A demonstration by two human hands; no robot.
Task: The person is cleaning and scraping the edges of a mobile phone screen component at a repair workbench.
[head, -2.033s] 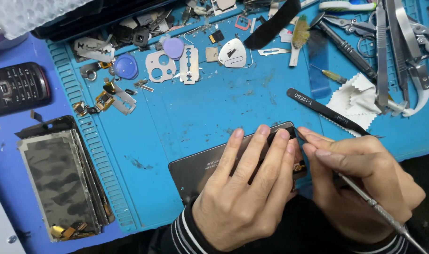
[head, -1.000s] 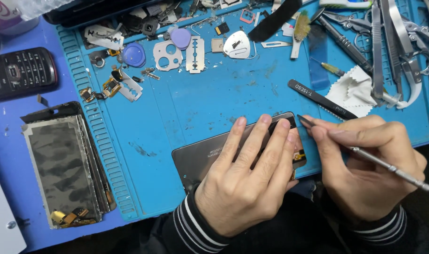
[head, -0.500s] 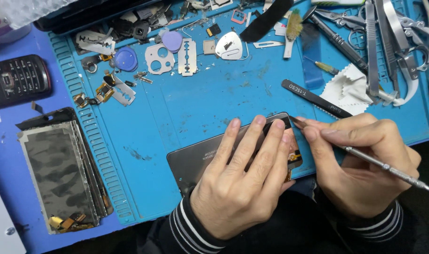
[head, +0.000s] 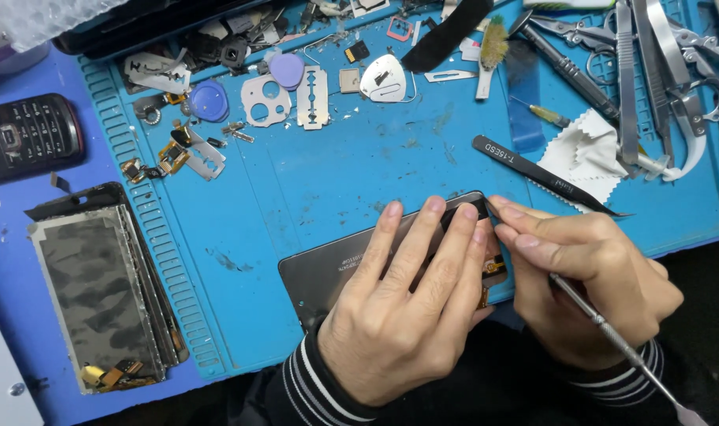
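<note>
A dark grey smartphone (head: 332, 268) lies face down near the front edge of the blue work mat (head: 336, 173). My left hand (head: 407, 308) presses flat on its right half, fingers spread toward the phone's top corner. My right hand (head: 588, 284) pinches a thin metal pry tool (head: 612, 339), its tip hidden at the phone's top right corner beside my left fingertips. Gold-coloured parts show at the phone's edge under my fingers.
Black tweezers (head: 541, 175) and a white cloth (head: 584, 154) lie just behind my right hand. A removed screen panel (head: 99, 284) and a black keypad phone (head: 28, 138) sit at left. Small parts, a razor blade (head: 312, 96), picks and metal tools crowd the mat's back.
The view has shifted slightly between frames. Both hands stay on the phone's top right corner, with the tool tip kept at the same spot.
</note>
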